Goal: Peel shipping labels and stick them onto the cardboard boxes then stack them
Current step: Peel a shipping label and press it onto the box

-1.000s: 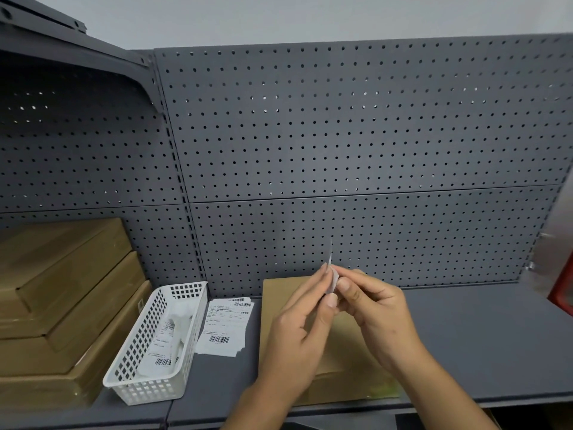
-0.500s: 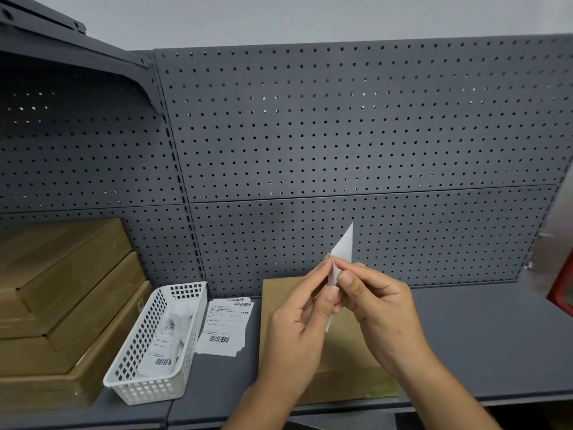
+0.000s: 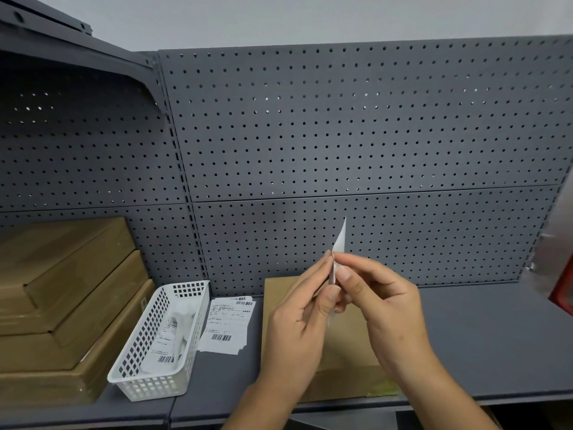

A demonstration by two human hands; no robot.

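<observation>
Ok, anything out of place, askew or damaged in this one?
Only minor untidiness. The stacked cardboard boxes at far left sit staggered, their edges not lined up. The loose labels on the shelf beside the white basket are slightly fanned out. Nothing looks spilled or torn.

Dark grey pegboard [image 3: 356, 125] across the back, upper + lower panels w/ a seam btwn. Slotted upright [image 3: 187, 181] left of center. Matte grey shelf [image 3: 483, 336] along the bottom. Top shelf [image 3: 62, 49] upper left, dark underneath. Plain pale wall [image 3: 310, 20] above. Smth red [image 3: 563, 294] at far right edge, too blurry to ID. Soft even light.
</observation>
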